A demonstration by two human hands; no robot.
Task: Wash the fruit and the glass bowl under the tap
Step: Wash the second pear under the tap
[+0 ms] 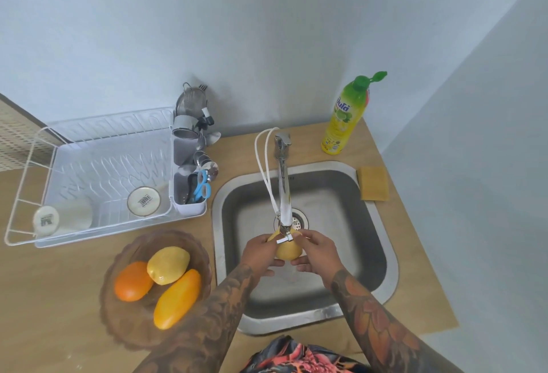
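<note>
**Both hands hold a yellow fruit under the tap**

The sink (370,254) is the landmark here. Over its basin, just below the tap (283,183), the left hand (261,254) and the right hand (317,251) hold one pale yellow fruit (289,249) between them. The left hand grips the fruit from the left with curled fingers, and the right hand grips it from the right, with fingertips on top and thumb below. The tap's outlet is directly above the fruit and hides its upper part. Some water shows under the fruit, above the sink bottom.

Left of the sink, on the wooden counter (59,298), stands the brown glass bowl (124,328). Inside it lie an orange (133,280), a lemon (167,264) and a long yellow-orange fruit (176,298), all touching each other.

Further left and behind the bowl is a white rack (98,171) with two cups lying in it, and a cutlery holder (189,189) with blue scissors stands at the rack's side nearest the sink.

Behind the sink, to the right, a yellow bottle (344,123) with an open green cap stands near the wall. A yellow sponge (374,183) lies just beside the sink's right rim.
</note>
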